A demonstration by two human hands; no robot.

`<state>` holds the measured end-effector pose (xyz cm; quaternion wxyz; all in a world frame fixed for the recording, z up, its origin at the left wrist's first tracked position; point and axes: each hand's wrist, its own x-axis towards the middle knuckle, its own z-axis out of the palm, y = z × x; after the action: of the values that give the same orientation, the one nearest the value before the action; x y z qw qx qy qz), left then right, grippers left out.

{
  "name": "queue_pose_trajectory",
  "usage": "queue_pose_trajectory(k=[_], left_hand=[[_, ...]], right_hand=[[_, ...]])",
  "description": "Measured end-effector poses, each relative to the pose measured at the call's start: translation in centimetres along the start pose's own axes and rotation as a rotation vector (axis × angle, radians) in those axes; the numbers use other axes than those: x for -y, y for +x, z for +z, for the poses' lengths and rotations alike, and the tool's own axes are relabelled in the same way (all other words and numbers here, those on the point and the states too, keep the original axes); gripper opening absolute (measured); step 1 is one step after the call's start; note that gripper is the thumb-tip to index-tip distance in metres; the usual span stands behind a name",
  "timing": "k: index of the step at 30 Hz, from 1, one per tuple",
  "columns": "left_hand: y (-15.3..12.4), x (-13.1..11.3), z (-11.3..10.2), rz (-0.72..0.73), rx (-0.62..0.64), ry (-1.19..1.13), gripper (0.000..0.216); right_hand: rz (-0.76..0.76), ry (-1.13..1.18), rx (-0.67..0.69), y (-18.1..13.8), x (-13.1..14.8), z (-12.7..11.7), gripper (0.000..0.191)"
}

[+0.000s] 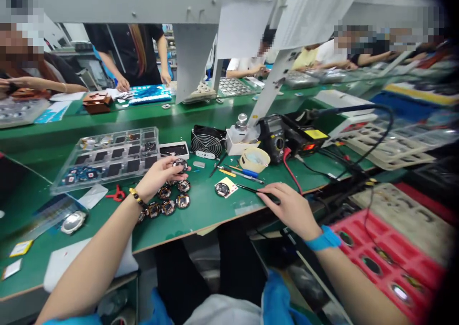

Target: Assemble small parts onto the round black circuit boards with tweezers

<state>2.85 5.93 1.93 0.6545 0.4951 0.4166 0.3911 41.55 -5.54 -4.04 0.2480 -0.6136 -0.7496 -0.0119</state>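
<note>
My left hand [158, 176] is closed on a small round circuit part [180, 165], held just above the green bench. Several more of these round parts [171, 200] lie in a cluster right below it. My right hand [289, 208], with a blue band on the wrist, grips thin black tweezers [251, 189] whose tip points left toward another round part lying on a small card [224, 188].
A clear compartment tray [107, 157] stands at the left, a small fan [207, 142], a tape roll [254, 159], pens and a soldering station [287, 136] behind. Cables run right to a red tray [390, 258]. Other people work across the bench.
</note>
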Motion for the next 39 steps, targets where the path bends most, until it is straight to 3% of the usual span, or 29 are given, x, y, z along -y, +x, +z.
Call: queue_pose_trajectory(k=[5,9,11,14,18,21,24,27,30,32,37,39], left_hand=[[0.4,0.2,-0.2,0.027,-0.05,-0.017,0.027],[0.2,-0.2,-0.3,0.076,-0.094,-0.019,0.026],[0.1,-0.5,-0.4,0.105,-0.122,-0.028,0.026],[0.0,-0.9,-0.7,0.14,-0.179,-0.055,0.026],[-0.1,-1.5,-1.0,0.167,-0.232,-0.103,0.025],[-0.2,-1.8,-1.2,0.176,-0.266,-0.135,0.023],[-0.4,-2.2,-1.2,0.18,-0.303,-0.16,0.022],[-0.5,-2.4,-1.2,0.182,-0.318,-0.16,0.02],[-0.4,-2.3,-1.1,0.169,-0.31,-0.141,0.018],[-0.4,-2.0,-0.9,0.164,-0.291,-0.104,0.02],[-0.3,-1.3,-0.5,0.152,-0.255,0.014,0.031],[-0.4,-1.2,-0.3,0.134,-0.246,0.045,0.033]], right_hand=[[0.18,0.325,-0.095,2.4,0.9,-0.2,0.029],[0.099,0.528,-0.201,7.0,4.7,-2.3,0.025],[0.012,0.604,-0.101,9.5,7.3,-3.1,0.025],[-0.134,0.608,0.168,12.6,11.0,-2.7,0.026],[-0.354,0.316,0.47,14.4,13.9,0.0,0.022],[-0.426,0.185,0.569,15.4,14.8,1.3,0.02],[-0.364,0.354,0.413,17.2,15.4,1.2,0.023],[-0.219,0.738,0.11,19.1,15.9,1.5,0.026],[-0.121,1.03,-0.033,19.5,15.8,3.0,0.027],[-0.124,1.069,-0.059,19.0,15.4,4.1,0.024],[-0.365,0.964,-0.121,17.9,14.8,5.4,0.013],[-0.382,0.928,-0.12,17.8,14.7,5.5,0.013]])
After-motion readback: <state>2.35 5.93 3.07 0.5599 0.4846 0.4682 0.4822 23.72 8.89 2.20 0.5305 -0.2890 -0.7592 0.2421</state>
